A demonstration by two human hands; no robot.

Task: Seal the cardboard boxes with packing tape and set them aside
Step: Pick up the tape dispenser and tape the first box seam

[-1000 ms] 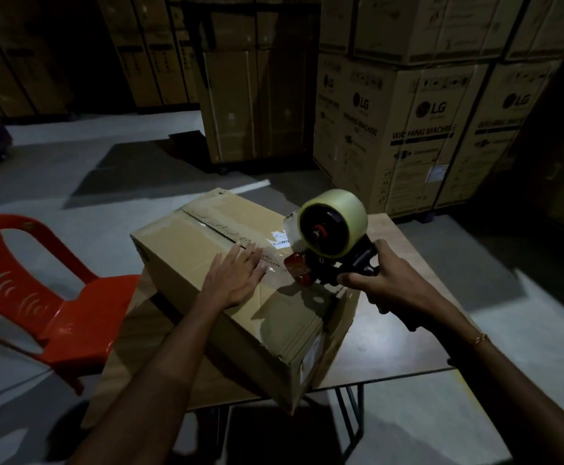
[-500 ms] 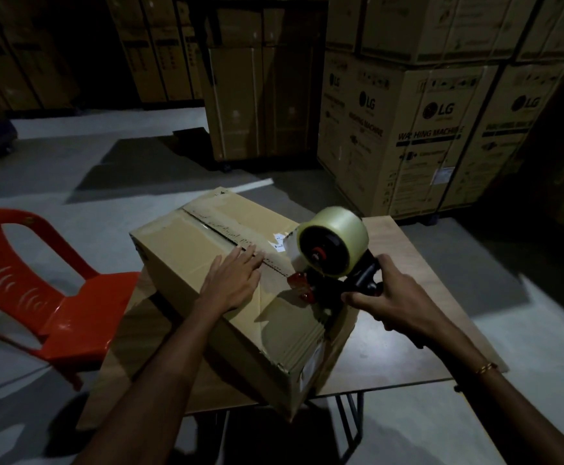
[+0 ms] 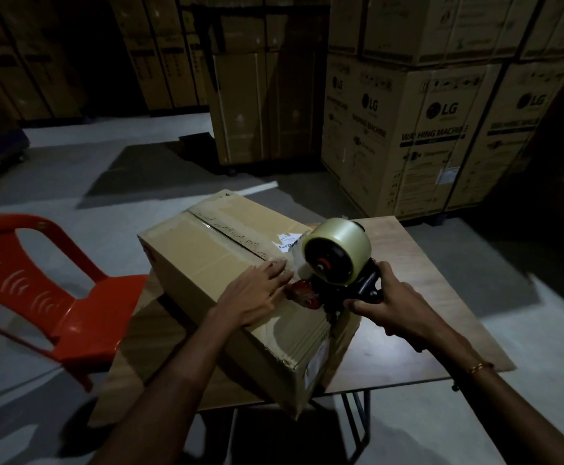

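We see a closed cardboard box (image 3: 227, 283) lying on the desk (image 3: 418, 297), contents hidden. Our left hand (image 3: 257, 293) presses flat on its top seam; our right hand (image 3: 391, 303) grips the tape dispenser (image 3: 334, 266) at the box's near end.

Over the last second the tape dispenser (image 3: 336, 266), gripped by the right hand (image 3: 396, 302), has travelled toward the near end of the cardboard box (image 3: 240, 283), from over the top seam to the near right corner, where its red front now sits at the top edge. The roll has tilted further back toward the person. The left hand (image 3: 257, 293), flat on the box top, has slid slightly nearer along the seam, so its fingers (image 3: 279, 270) now lie just beside the dispenser's red nose.
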